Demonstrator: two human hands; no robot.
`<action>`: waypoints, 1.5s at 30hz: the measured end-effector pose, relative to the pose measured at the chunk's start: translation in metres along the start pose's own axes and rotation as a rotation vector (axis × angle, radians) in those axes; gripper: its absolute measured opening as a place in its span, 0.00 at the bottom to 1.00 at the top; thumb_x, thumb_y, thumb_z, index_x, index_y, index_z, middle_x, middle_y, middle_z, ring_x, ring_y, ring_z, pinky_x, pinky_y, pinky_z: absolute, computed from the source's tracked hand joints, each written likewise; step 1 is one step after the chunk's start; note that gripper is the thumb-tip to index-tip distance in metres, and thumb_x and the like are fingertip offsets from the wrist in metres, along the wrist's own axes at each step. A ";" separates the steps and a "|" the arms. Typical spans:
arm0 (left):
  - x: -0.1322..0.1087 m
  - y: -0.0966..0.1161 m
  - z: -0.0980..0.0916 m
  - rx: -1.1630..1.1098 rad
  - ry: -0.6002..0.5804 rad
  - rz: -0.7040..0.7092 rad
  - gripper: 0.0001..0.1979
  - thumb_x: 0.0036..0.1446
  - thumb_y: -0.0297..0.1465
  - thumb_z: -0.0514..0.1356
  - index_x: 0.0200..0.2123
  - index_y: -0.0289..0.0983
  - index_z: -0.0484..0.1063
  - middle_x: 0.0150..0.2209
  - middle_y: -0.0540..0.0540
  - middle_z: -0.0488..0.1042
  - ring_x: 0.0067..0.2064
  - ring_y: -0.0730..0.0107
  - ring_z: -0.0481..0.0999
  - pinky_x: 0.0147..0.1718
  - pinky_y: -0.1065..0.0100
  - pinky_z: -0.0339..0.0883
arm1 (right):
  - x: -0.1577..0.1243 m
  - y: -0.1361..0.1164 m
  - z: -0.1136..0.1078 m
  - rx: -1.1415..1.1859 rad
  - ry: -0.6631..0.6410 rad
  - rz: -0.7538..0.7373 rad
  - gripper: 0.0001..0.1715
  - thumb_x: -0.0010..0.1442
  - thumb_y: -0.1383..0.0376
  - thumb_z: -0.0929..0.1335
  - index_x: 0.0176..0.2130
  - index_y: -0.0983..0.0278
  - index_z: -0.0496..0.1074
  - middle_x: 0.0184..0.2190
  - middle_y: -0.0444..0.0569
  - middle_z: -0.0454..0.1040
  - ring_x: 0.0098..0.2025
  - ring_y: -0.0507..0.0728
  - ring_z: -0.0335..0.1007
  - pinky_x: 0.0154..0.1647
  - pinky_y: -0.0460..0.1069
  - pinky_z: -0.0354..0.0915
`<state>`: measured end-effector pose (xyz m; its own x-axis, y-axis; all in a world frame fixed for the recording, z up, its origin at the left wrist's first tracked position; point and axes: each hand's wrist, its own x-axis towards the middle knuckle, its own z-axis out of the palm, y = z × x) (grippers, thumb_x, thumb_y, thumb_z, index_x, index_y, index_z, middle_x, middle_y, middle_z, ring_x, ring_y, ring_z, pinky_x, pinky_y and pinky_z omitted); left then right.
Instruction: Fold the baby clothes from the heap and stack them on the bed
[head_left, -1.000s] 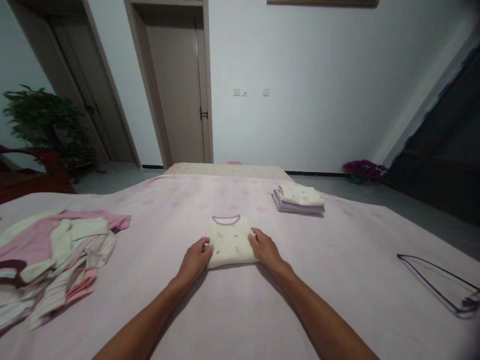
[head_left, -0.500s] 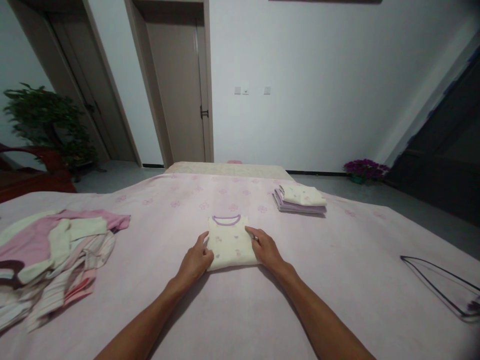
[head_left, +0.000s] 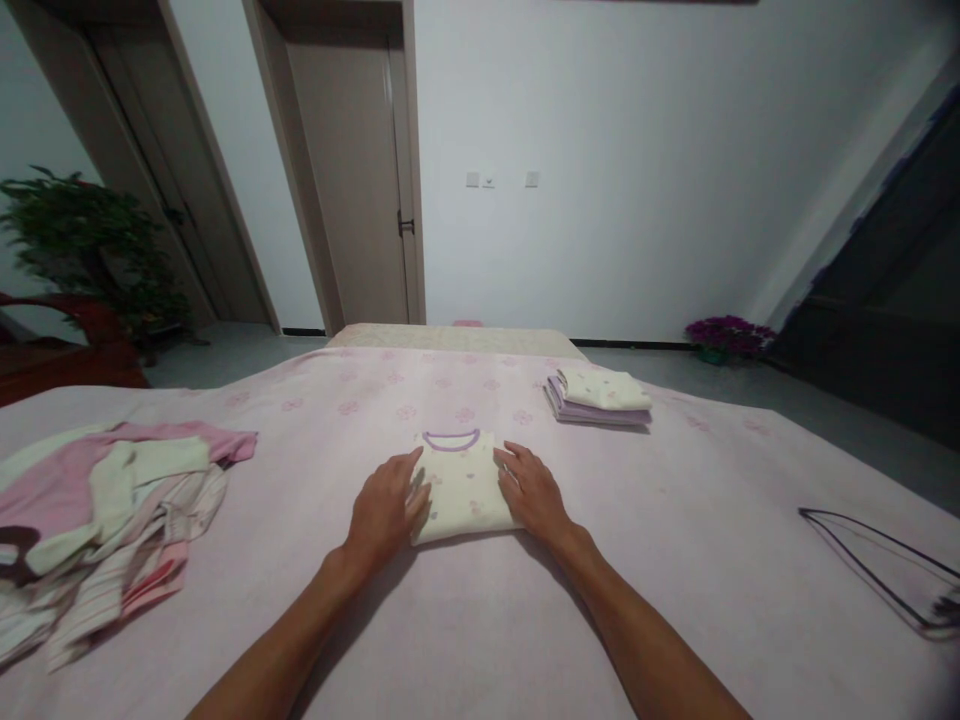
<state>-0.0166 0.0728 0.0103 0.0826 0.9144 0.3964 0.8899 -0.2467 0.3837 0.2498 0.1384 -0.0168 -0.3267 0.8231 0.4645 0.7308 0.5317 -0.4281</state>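
A cream shirt (head_left: 463, 495) with a purple neckband and small printed motifs lies folded into a neat rectangle in front of me. My left hand (head_left: 384, 505) rests along its left edge, fingers apart and the thumb over the fabric. At the right edge is my right hand (head_left: 531, 490), its fingers spread and the tips on or just above the cloth. Neither hand grips the shirt. Behind it to the right sits a stack of folded clothes (head_left: 600, 395), cream on top and purple below.
A loose heap of pink, cream and striped clothes (head_left: 157, 480) lies at the left. Black wire hangers (head_left: 862, 560) are at the right edge. Everything rests on a pink flowered sheet (head_left: 465, 640). Beyond stand a potted plant (head_left: 82, 240), purple flowers (head_left: 727, 335) and a closed door (head_left: 349, 180).
My left hand has lifted and turned flatter along the shirt's left edge, with fingers reaching further up. My right hand's fingers have spread and loosened. The shirt stays in place.
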 end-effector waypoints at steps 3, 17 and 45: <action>0.005 -0.005 0.015 -0.027 -0.079 0.289 0.26 0.68 0.39 0.52 0.66 0.38 0.61 0.67 0.37 0.61 0.69 0.52 0.57 0.65 0.49 0.53 | 0.000 0.000 0.001 -0.041 -0.078 -0.130 0.27 0.70 0.61 0.59 0.65 0.61 0.64 0.69 0.54 0.57 0.71 0.61 0.50 0.70 0.63 0.51; -0.007 -0.032 0.002 0.008 -0.526 0.325 0.51 0.53 0.50 0.65 0.73 0.44 0.45 0.73 0.35 0.39 0.73 0.41 0.41 0.67 0.39 0.41 | -0.015 0.030 -0.035 0.076 -0.571 -0.193 0.51 0.63 0.45 0.67 0.73 0.57 0.43 0.73 0.53 0.43 0.74 0.63 0.38 0.73 0.64 0.40; -0.019 -0.056 -0.002 -0.060 -0.260 0.625 0.25 0.70 0.42 0.50 0.68 0.46 0.58 0.68 0.44 0.62 0.70 0.59 0.57 0.66 0.54 0.58 | -0.032 0.012 -0.038 0.178 -0.266 -0.534 0.27 0.66 0.63 0.64 0.63 0.59 0.65 0.60 0.56 0.71 0.63 0.60 0.65 0.65 0.60 0.60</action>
<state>-0.0686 0.0690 -0.0172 0.6850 0.6401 0.3479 0.6142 -0.7642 0.1969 0.2919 0.1107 -0.0071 -0.7745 0.4440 0.4506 0.3219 0.8898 -0.3235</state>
